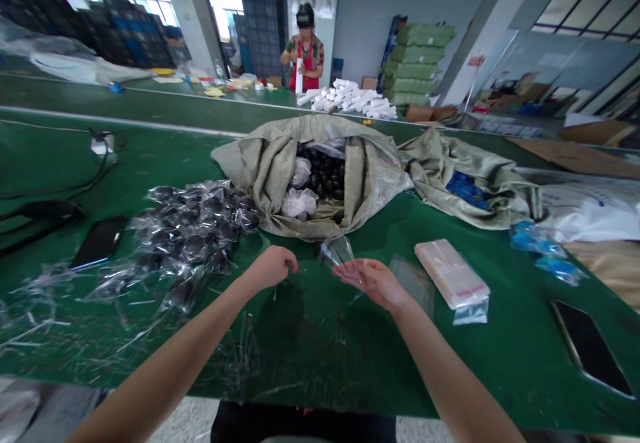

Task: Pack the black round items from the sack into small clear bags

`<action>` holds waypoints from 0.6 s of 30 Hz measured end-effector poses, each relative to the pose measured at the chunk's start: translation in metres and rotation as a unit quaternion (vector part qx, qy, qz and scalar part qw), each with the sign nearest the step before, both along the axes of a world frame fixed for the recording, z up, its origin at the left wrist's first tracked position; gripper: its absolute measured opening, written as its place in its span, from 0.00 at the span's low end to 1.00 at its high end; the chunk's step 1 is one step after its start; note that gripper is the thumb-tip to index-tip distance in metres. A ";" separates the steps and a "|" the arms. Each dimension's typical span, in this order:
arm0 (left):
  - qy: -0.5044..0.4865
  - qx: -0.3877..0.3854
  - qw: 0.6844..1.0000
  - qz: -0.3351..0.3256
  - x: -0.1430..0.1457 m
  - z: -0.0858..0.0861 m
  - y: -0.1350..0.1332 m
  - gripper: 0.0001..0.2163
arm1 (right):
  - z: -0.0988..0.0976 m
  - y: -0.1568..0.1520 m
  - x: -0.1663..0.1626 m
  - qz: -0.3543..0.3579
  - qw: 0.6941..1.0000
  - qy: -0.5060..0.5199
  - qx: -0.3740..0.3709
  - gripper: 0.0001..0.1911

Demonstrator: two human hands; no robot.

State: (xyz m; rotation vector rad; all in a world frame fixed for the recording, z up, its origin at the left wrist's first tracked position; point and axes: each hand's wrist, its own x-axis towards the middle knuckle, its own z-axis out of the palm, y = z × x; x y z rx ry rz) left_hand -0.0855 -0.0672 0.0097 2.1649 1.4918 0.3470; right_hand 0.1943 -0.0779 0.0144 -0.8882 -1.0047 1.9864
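Note:
My right hand (373, 281) grips a clear plastic bag (339, 253) between thumb and fingers, held above the green table. To its left, my left hand (273, 266) is closed with the fingers curled in; a thin sliver seems to hang below it, but what it pinches is too small to make out. Just beyond both hands lies an open woven sack (373, 189) with black rounded pieces (327, 175) inside. A pile of black pieces wrapped in clear bags (200, 219) sits left of my left hand. A stack of flat clear bags (450, 273) rests right of my right hand.
Thin plastic strips (247, 343) litter the green table (320, 363). Phones lie at left (100, 241) and right (593, 346). A second sack (515, 193) holds blue pieces (467, 189). Across the table, a person in a red apron (313, 63) handles a white tube beside piled white rolls (355, 99).

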 end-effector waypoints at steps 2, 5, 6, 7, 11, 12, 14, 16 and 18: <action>-0.025 -0.022 0.999 0.021 -0.001 0.000 0.000 0.13 | -0.003 0.002 -0.010 0.014 1.000 0.005 -0.008 0.20; -0.088 -0.046 0.994 0.044 -0.003 0.001 -0.005 0.12 | -0.005 0.003 -0.022 0.045 0.999 0.001 -0.017 0.20; -0.127 -0.052 0.989 0.047 -0.003 0.001 -0.006 0.13 | -0.004 0.003 -0.025 0.061 0.998 -0.005 -0.015 0.20; -0.171 -0.058 0.982 0.049 -0.003 0.001 -0.008 0.14 | -0.003 0.002 -0.027 0.080 0.997 -0.012 -0.011 0.21; -0.304 -0.089 0.947 0.050 -0.002 0.001 -0.012 0.18 | 0.002 0.003 -0.034 0.142 0.989 -0.042 0.003 0.24; -0.321 -0.092 0.941 0.058 -0.001 0.001 -0.012 0.18 | 0.002 0.005 -0.034 0.148 0.988 -0.048 0.001 0.25; -0.344 -0.093 0.929 0.098 -0.001 0.003 -0.013 0.17 | -0.001 0.011 -0.036 0.099 0.992 -0.072 0.004 0.26; -0.357 -0.091 0.916 0.160 -0.002 0.006 -0.013 0.18 | -0.005 0.017 -0.036 -0.073 0.988 -0.129 0.045 0.27; -0.365 -0.081 0.904 0.205 -0.003 0.011 -0.013 0.18 | -0.006 0.019 -0.038 -0.255 0.931 -0.212 0.153 0.27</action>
